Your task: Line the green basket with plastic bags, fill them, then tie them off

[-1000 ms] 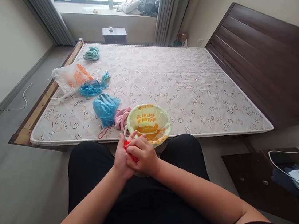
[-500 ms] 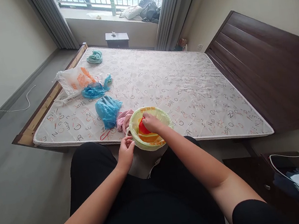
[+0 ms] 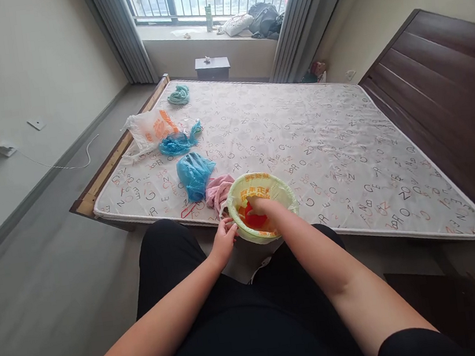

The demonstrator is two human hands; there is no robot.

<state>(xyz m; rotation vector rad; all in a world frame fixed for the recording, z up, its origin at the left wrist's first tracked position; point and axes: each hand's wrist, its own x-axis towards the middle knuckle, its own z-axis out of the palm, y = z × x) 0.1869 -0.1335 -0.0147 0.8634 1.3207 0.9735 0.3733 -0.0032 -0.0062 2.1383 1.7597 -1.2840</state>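
Note:
A round bin lined with a yellowish plastic bag [image 3: 283, 190] stands in front of my knees against the mattress edge. My right hand [image 3: 262, 205] reaches down inside it, fingers closed on a red item [image 3: 251, 219] pressed into the bag. My left hand [image 3: 225, 240] rests on the bin's left rim, fingers curled on the liner. A pink cloth [image 3: 218, 189] lies on the mattress just left of the bin.
On the letter-printed mattress [image 3: 324, 143] lie two blue plastic bags [image 3: 193, 172], a white-and-orange bag [image 3: 150, 128] and a teal cloth [image 3: 178, 94]. A dark wooden headboard [image 3: 450, 97] stands at right, a small dark stool [image 3: 212, 67] by the window, and grey floor at left.
My right hand carried the red item from my lap into the lined bin and pushed it deeper. My left hand moved to the bin's rim. The view shifted left.

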